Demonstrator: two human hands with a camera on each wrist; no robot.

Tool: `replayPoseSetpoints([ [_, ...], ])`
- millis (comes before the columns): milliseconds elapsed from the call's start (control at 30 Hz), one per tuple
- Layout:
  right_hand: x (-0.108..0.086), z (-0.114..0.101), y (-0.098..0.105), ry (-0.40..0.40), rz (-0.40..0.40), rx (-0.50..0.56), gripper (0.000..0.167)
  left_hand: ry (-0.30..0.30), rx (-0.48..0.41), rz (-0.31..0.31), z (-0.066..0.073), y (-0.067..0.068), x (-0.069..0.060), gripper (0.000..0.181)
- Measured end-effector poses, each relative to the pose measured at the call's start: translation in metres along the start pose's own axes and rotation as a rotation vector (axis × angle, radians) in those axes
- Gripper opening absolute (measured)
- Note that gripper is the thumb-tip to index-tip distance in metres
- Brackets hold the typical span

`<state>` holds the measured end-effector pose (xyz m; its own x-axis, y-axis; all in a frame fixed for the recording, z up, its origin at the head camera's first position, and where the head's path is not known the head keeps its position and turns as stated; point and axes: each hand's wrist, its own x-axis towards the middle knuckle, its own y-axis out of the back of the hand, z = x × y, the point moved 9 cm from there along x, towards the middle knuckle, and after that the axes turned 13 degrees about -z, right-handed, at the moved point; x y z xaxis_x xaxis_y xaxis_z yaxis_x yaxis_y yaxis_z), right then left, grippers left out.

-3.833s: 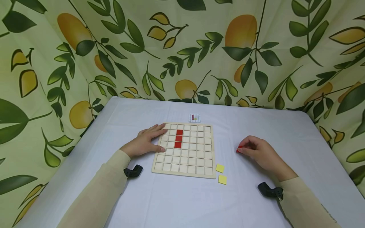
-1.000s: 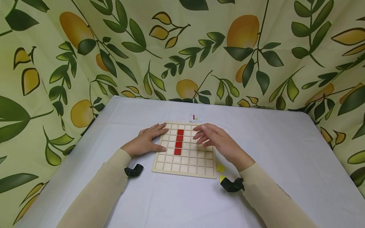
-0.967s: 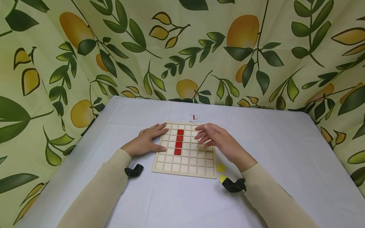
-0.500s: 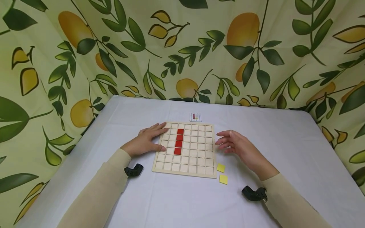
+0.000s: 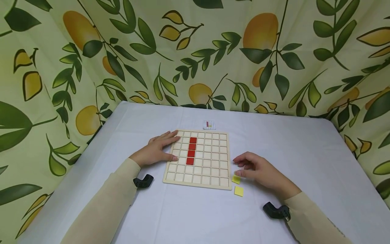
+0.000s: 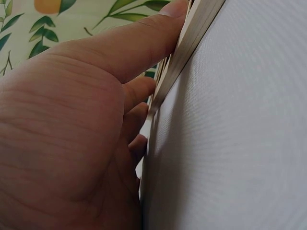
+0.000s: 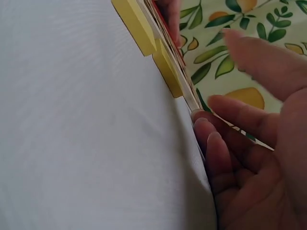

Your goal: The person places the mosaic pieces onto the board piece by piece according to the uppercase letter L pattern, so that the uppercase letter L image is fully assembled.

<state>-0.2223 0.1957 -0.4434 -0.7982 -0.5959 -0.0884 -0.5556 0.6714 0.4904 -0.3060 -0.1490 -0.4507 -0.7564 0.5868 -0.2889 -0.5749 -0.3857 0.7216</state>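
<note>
A pale wooden grid board lies on the white table. Four-in-line is how several red square tiles sit, in one column left of its middle. My left hand rests on the board's left edge, fingers spread and straight. My right hand hovers beside the right edge with fingers loosely bent, holding nothing. Its thumb overlaps the upper yellow tile in the head view; the right wrist view shows the thumb apart from both tiles. The lower yellow tile lies just nearer to me.
A small printed grid card with red and yellow marks lies behind the board. Black wrist cameras sit on both forearms. A leaf-patterned curtain hangs behind the white-covered table.
A red tile held by my right hand earlier now sits in the column. That hand then withdrew rightward off the board and came down toward the yellow tiles. My left hand stays put.
</note>
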Motion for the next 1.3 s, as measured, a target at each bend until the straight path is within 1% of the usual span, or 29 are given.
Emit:
replayPoseSetpoints([
  [133, 0.002, -0.004, -0.005, 0.028, -0.071, -0.1, 0.041, 0.002, 0.009, -0.001, -0.001, 0.0, 0.001, 0.097],
  [267, 0.002, -0.008, -0.009, 0.015, -0.103, -0.139, 0.035, -0.001, 0.01, -0.002, -0.001, 0.001, 0.001, 0.097],
  [467, 0.002, -0.009, -0.01, 0.006, -0.1, -0.14, 0.02, -0.002, 0.011, -0.003, 0.0, 0.001, 0.0, 0.097],
  [600, 0.002, -0.01, -0.011, 0.017, -0.097, -0.106, 0.022, -0.001, 0.004, -0.001, 0.0, 0.002, 0.0, 0.097],
  [733, 0.002, -0.008, -0.01, -0.028, -0.063, -0.075, 0.022, 0.001, -0.005, -0.002, 0.001, 0.001, 0.0, 0.097],
  [867, 0.002, -0.005, -0.006, -0.086, 0.013, -0.07, 0.015, 0.0, 0.0, 0.0, 0.001, 0.0, 0.0, 0.096],
  [1000, 0.0, -0.006, -0.001, -0.095, 0.1, -0.032, 0.016, -0.002, 0.002, 0.001, 0.002, 0.0, -0.001, 0.097],
  [1067, -0.001, -0.007, 0.001, -0.093, 0.128, -0.003, 0.017, -0.005, 0.004, 0.002, 0.002, 0.0, -0.001, 0.097],
  [1167, -0.001, -0.01, 0.002, -0.096, 0.148, 0.024, 0.014, -0.009, 0.006, 0.003, 0.002, 0.0, -0.001, 0.096],
  [1300, 0.001, -0.017, 0.002, -0.092, 0.152, 0.041, 0.012, -0.006, 0.0, 0.001, 0.002, 0.0, -0.001, 0.096],
])
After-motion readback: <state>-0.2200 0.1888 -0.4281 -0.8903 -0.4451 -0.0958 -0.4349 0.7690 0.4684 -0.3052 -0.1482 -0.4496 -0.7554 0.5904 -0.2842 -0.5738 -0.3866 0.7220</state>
